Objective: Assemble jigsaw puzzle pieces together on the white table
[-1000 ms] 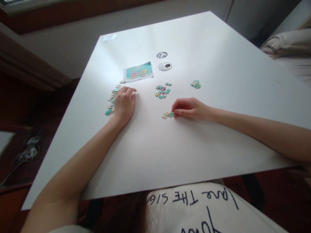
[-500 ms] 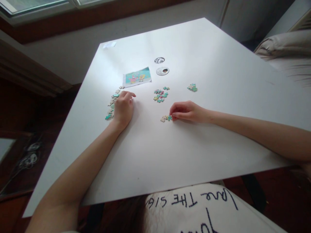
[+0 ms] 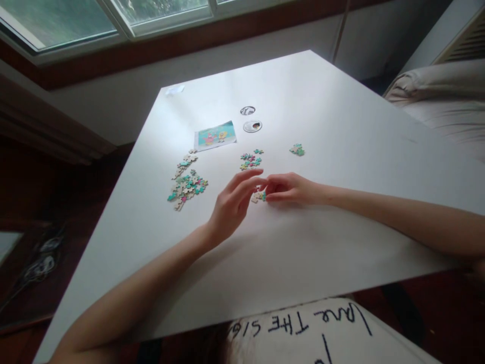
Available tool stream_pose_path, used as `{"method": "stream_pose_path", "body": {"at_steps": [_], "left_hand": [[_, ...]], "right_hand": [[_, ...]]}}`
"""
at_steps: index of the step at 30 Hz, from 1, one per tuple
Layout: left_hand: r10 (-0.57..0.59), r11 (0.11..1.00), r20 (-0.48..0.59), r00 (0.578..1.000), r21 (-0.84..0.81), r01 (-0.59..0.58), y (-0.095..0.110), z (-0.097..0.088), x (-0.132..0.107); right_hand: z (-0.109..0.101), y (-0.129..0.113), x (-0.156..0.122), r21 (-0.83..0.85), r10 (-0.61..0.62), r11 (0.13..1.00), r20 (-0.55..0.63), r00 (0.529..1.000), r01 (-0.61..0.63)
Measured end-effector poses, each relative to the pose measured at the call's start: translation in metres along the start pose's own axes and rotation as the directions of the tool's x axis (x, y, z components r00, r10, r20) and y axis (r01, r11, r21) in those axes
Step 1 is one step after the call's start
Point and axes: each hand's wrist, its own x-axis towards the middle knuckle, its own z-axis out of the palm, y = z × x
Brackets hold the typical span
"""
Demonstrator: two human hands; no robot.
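On the white table (image 3: 303, 253) my right hand (image 3: 290, 188) rests with its fingers pinched on a small joined cluster of puzzle pieces (image 3: 259, 196). My left hand (image 3: 233, 203) reaches in from the left, fingers stretched out and apart, its fingertips just above that cluster. A loose heap of puzzle pieces (image 3: 185, 183) lies uncovered to the left. A smaller group of pieces (image 3: 250, 160) sits just beyond my hands, and a tiny clump (image 3: 297, 149) lies further right.
A small reference picture (image 3: 214, 135) lies flat at the far side of the table, with two round metal lids (image 3: 252, 125) beside it. A window runs along the back wall. Cushions (image 3: 439, 96) are at the right. Cables lie on the floor at left.
My left hand has left the heap of pieces on the left and moved right to the cluster under my right hand. The camera has tilted up, showing the window.
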Motion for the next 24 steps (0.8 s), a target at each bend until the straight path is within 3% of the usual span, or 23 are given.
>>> {"method": "stream_pose_path", "body": {"at_steps": [5, 11, 17, 24], "left_hand": [[0.038, 0.998, -0.001, 0.999, -0.05, -0.038, -0.002, 0.014, -0.012], [0.112, 0.992, 0.04, 0.993, -0.058, -0.11, -0.001, 0.015, -0.014], [0.068, 0.997, -0.007, 0.998, 0.048, -0.067, -0.005, 0.015, -0.014], [0.035, 0.998, -0.046, 0.998, 0.046, -0.033, -0.007, 0.013, -0.014]], "right_hand": [[0.007, 0.003, -0.001, -0.014, -0.002, 1.0, -0.02, 1.0, 0.001], [0.007, 0.006, 0.0, 0.019, -0.035, 0.999, -0.022, 0.999, 0.036], [0.002, -0.002, -0.001, 0.163, 0.026, 0.987, -0.061, 0.998, -0.016], [0.004, 0.0, 0.0, 0.126, 0.016, 0.992, -0.058, 0.998, -0.009]]}}
